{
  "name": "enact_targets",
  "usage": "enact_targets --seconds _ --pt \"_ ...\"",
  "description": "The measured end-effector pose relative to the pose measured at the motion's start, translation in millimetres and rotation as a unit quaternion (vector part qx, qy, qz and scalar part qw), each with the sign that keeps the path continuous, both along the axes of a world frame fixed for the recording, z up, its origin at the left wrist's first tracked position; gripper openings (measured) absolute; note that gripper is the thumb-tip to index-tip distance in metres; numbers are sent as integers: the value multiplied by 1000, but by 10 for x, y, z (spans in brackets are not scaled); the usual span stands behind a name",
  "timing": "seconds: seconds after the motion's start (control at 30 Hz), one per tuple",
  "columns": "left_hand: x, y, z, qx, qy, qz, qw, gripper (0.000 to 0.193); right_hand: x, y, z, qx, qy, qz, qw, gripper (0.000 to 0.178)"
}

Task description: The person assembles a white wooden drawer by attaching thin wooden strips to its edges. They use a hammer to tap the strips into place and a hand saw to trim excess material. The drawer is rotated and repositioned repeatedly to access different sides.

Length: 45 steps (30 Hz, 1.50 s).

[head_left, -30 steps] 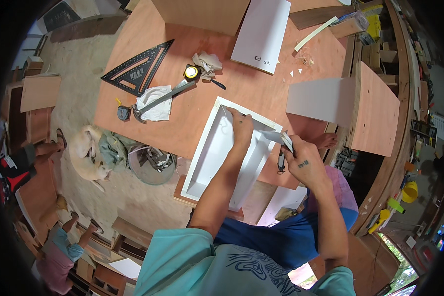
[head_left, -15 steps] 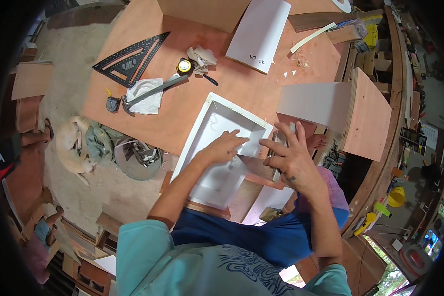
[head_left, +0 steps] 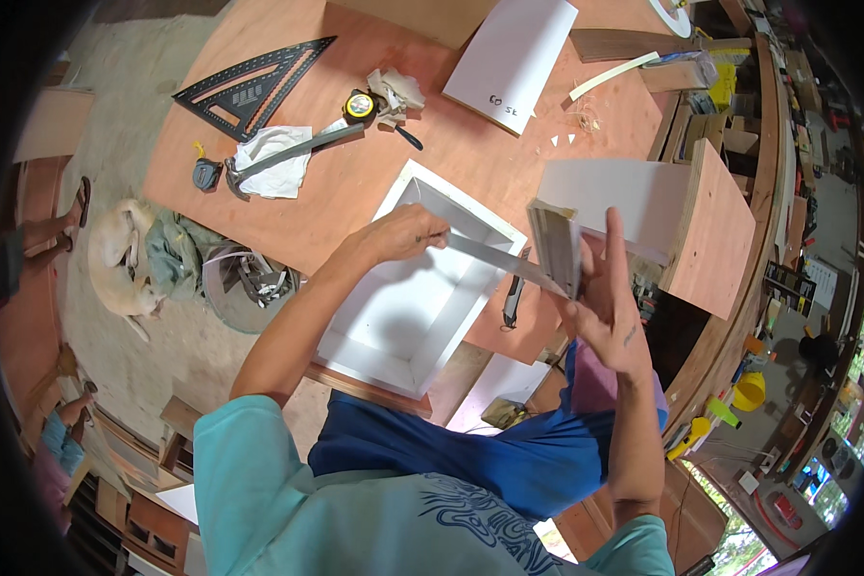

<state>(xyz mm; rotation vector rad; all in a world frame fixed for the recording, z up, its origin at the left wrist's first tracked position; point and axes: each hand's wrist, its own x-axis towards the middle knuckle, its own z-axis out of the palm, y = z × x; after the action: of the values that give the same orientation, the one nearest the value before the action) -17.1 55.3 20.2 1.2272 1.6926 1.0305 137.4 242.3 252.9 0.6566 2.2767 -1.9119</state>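
Note:
My left hand point(head_left: 411, 233) is closed on the free end of a metal blade point(head_left: 499, 261), which looks like part of a try square. Its thick grey stock point(head_left: 555, 248) stands up at the blade's other end. My right hand point(head_left: 612, 307) is beside the stock, fingers stretched out and thumb near the lower end; whether it touches is hard to tell. Under the blade sits a white open box point(head_left: 367, 331), tilted across the table's near edge. A dark utility knife point(head_left: 513, 302) lies right of the box.
On the plywood table point(head_left: 355, 206) are a black triangular square point(head_left: 250, 91), two tape measures point(head_left: 359, 106), a hammer point(head_left: 302, 154) on white cloth and a white board point(head_left: 509, 62). A panel assembly point(head_left: 710, 230) stands right. A dog point(head_left: 120, 254) lies left beside a bucket point(head_left: 250, 288).
The try square has risen and turned above the box. My left hand has drawn back and closed on the blade's end. My right hand's fingers have straightened, and the utility knife has come into view.

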Motion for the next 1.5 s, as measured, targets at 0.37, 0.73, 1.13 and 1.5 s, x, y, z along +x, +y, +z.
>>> enact_targets --seconds 0.37,0.73,1.13,1.5 --pt "-445 333 -267 -47 343 -40 937 45 -595 156 -663 237 -69 183 952 35" --pt "-405 243 -502 -8 423 -29 906 33 -616 136 -953 243 -30 179 953 21" --pt "-361 273 -594 20 485 31 874 10 -479 412 -1341 218 17 240 946 32" --pt "-379 304 -606 26 477 20 879 7 -250 557 -1651 125 2 173 977 44"
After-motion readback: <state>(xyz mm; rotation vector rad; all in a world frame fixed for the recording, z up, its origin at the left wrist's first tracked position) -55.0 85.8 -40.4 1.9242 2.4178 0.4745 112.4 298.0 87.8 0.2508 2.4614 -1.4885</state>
